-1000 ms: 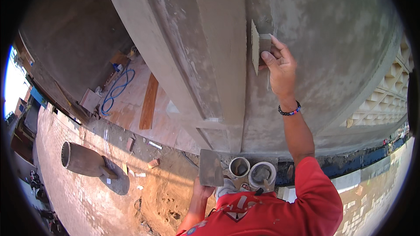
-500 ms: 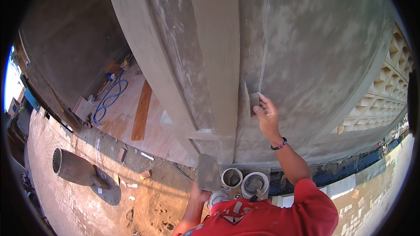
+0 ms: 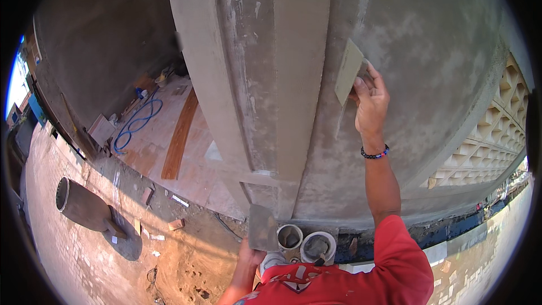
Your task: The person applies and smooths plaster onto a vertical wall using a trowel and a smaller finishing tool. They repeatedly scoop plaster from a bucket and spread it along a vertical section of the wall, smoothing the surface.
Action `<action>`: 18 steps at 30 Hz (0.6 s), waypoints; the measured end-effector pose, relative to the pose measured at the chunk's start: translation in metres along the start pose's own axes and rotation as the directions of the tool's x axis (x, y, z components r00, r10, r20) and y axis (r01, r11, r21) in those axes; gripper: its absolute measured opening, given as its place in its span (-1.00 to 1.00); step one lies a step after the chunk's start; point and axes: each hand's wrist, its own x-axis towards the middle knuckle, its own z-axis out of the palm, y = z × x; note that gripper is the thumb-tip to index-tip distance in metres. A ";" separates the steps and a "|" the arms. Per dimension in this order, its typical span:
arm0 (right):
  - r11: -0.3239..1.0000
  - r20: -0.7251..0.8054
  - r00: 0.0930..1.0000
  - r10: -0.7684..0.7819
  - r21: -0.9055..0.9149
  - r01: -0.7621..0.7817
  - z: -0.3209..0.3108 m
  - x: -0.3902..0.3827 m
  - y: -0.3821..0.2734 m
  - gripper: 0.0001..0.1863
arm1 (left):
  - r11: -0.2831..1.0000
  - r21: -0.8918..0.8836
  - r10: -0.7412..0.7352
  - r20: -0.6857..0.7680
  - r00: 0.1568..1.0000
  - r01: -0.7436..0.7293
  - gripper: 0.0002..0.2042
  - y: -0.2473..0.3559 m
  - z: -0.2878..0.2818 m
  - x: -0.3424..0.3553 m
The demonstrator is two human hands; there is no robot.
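My right hand [image 3: 371, 104] is closed on the grip of a thin, flat plastering trowel [image 3: 349, 70]. Its pale blade is tilted at the grey plastered wall [image 3: 420, 73], just right of a raised vertical band [image 3: 302, 62]; whether the blade touches the wall I cannot tell. Low down near my body, my left hand [image 3: 251, 256] grips the lower edge of a flat grey rectangular plate [image 3: 263, 227]. Its fingers are partly hidden by the plate. A pale streak [image 3: 364, 0] runs up the wall above the trowel.
Two buckets of grey mix, a smaller one [image 3: 289, 236] and a larger one [image 3: 318, 247], stand at the wall's foot. A patterned block screen [image 3: 485, 130] is at right. Leftward are an opening with a blue hose [image 3: 135, 127], a wooden plank [image 3: 180, 135], a dark cylindrical vessel [image 3: 84, 203] and sand [image 3: 186, 265].
My right hand has moved up the wall with the trowel, whose blade now turns more of its face to view. The left hand still holds the plate low; the whole view has shifted slightly.
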 end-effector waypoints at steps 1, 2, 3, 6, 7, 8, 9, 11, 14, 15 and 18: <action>1.000 0.022 1.000 0.011 -0.010 -0.011 0.006 0.003 -0.002 -0.53 | 1.000 -0.004 0.002 0.001 1.000 -0.002 -0.74 0.001 -0.004 0.000; 1.000 0.043 0.999 0.024 -0.017 -0.023 0.013 0.006 -0.004 -0.53 | 1.000 -0.006 0.006 0.001 1.000 -0.006 -0.74 0.003 -0.001 -0.002; 0.999 0.063 0.997 0.036 -0.025 -0.034 0.019 0.007 -0.005 -0.53 | 1.000 -0.011 0.022 -0.019 1.000 -0.022 -0.74 0.004 0.002 -0.004; 0.997 0.103 0.994 0.038 -0.075 -0.031 0.031 0.006 -0.007 -0.52 | 0.998 -0.027 0.056 -0.059 0.997 -0.058 -0.75 0.007 0.013 -0.012; 0.996 0.098 0.994 0.045 -0.078 -0.038 0.031 0.004 -0.006 -0.51 | 0.997 -0.037 0.064 -0.062 0.996 -0.066 -0.75 0.008 0.014 -0.012; 0.996 0.097 0.994 0.051 -0.080 -0.044 0.031 -0.002 -0.002 -0.51 | 0.996 -0.050 0.074 -0.063 0.995 -0.077 -0.75 0.008 0.014 -0.012; 0.995 0.094 0.994 0.059 -0.088 -0.051 0.029 -0.008 0.002 -0.51 | 0.996 -0.051 0.064 -0.050 0.997 -0.067 -0.75 0.007 0.013 -0.011; 0.990 0.093 0.993 0.075 -0.122 -0.064 0.020 -0.031 0.019 -0.51 | 0.998 -0.051 0.045 -0.024 0.999 -0.046 -0.75 0.006 0.005 -0.010; 0.959 0.092 0.981 0.173 -0.245 -0.146 -0.008 -0.078 0.046 -0.51 | 0.999 -0.039 0.001 0.038 0.999 0.000 -0.75 0.002 -0.005 -0.003; 0.957 0.097 0.981 0.165 -0.255 -0.136 -0.019 -0.090 0.052 -0.51 | 1.000 -0.027 0.004 0.011 1.000 -0.004 -0.75 0.001 0.001 -0.005; 0.975 0.098 0.987 0.128 -0.195 -0.107 -0.034 -0.090 0.045 -0.51 | 1.000 0.005 0.024 -0.037 0.999 -0.024 -0.74 0.005 0.025 -0.008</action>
